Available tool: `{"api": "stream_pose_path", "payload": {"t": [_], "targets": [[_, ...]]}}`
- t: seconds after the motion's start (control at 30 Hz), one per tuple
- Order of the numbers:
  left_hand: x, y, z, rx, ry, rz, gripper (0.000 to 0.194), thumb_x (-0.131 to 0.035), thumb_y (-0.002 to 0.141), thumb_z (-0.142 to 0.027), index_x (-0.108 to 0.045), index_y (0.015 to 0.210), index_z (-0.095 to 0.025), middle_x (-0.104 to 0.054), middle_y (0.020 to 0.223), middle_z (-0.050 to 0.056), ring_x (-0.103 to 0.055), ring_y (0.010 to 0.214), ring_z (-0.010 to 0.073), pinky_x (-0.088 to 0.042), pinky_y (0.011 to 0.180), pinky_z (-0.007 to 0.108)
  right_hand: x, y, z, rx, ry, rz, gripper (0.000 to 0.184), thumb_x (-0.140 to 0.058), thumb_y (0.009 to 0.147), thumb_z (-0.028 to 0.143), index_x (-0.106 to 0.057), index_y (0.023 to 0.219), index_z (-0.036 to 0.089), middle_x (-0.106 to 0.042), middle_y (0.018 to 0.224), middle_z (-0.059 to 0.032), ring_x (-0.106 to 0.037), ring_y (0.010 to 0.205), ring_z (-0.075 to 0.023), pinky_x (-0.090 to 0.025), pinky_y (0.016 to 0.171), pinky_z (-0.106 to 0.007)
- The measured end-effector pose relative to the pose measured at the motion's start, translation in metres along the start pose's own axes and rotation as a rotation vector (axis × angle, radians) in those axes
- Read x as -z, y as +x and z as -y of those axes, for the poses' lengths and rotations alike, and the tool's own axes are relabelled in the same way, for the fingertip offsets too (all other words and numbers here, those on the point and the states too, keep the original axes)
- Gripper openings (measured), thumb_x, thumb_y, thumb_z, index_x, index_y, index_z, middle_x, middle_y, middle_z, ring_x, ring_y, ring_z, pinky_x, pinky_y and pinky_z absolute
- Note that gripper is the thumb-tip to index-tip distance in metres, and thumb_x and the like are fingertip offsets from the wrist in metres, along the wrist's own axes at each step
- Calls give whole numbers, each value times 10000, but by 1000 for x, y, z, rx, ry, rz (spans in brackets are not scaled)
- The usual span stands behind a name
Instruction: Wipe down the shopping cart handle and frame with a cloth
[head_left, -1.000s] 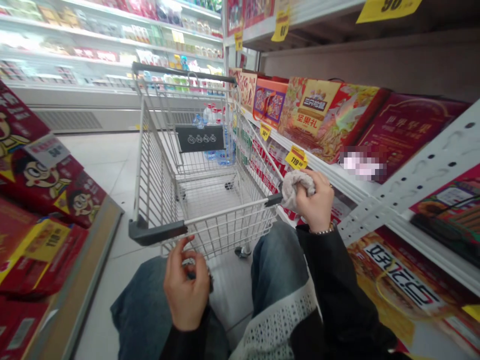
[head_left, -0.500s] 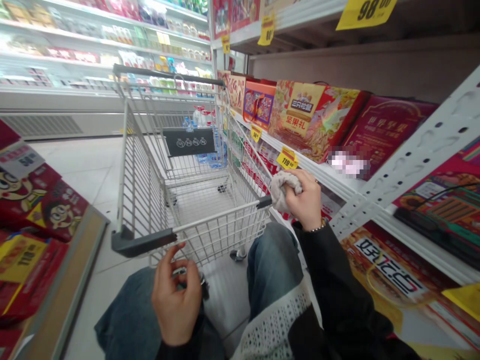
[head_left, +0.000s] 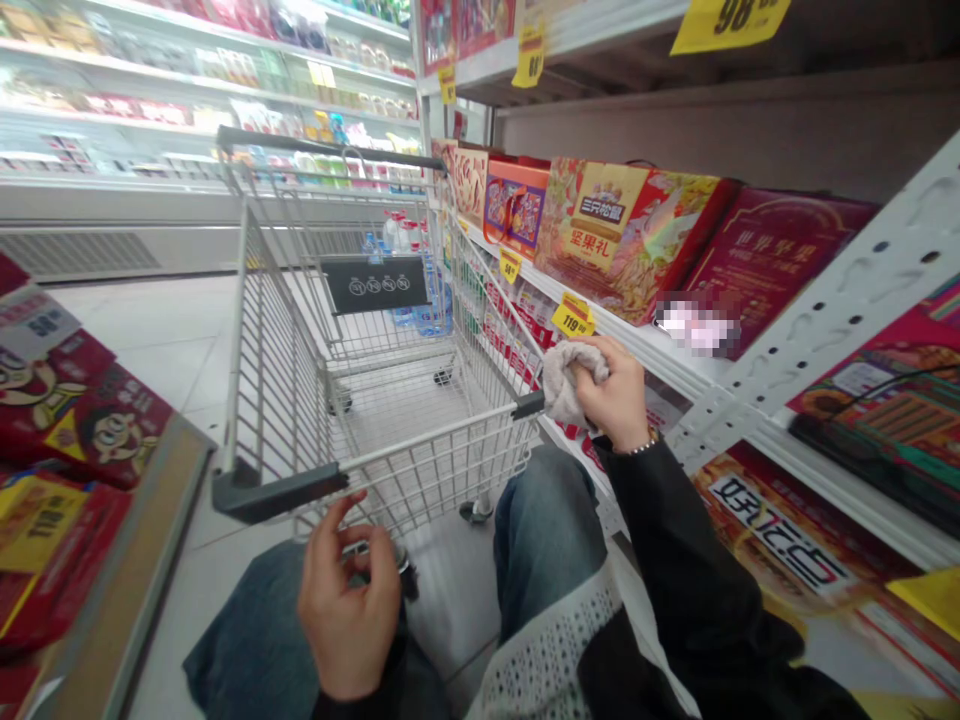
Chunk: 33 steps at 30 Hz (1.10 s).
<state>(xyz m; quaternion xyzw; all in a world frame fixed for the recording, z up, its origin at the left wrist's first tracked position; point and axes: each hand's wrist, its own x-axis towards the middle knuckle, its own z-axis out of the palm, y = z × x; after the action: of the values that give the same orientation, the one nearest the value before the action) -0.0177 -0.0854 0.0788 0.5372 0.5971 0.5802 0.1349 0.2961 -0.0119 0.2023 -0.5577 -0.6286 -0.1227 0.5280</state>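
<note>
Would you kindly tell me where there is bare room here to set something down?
The wire floor of the shopping cart is bare mesh, bordered by its wire sides and black panel. Floor tiles lie open between the cart and the red boxes on the left. The right-hand shelf is crowded with gift boxes.

Gift boxes [head_left: 600, 225] stand on a white shelf [head_left: 697, 372] edged with yellow price tags [head_left: 574, 316].

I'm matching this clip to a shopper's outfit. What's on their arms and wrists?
The left hand and right hand are bare, coming out of black sleeves. A thin metallic bracelet circles the right wrist, and a white panel with dark dots shows beside the right sleeve.
</note>
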Motion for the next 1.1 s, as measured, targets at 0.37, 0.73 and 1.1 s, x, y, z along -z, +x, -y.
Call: {"api": "stream_pose_path", "payload": {"t": [0.37,0.73,1.1], "targets": [[0,1,1,-8,-23,14,435,-644,919,-329,-619,1344,-242,-683,1292,66,-640,858,119,-528,603,172,6,-21,17,53,-4,40,330,-592,805,125,-734,1087,224,-766,1097,-77,-683,1069,-293,-519,999,-484],[1,-1,1,12,-41,13,428,-636,925,-318,-604,1344,-240,-664,1313,73,-642,841,119,-540,613,192,-6,-46,64,87,34,90,378,-609,842,143,-714,1198,217,-746,1187,-93,-669,1120,-286,-537,1009,-482],[0,-2,-3,-29,24,9,402,-609,939,-289,-596,1337,-236,-668,1256,69,-632,787,110,-534,598,188,-2,-21,20,13,-79,-45,276,-622,851,195,-741,1097,229,-773,1093,-85,-704,1059,-306,-545,989,-503]]}}
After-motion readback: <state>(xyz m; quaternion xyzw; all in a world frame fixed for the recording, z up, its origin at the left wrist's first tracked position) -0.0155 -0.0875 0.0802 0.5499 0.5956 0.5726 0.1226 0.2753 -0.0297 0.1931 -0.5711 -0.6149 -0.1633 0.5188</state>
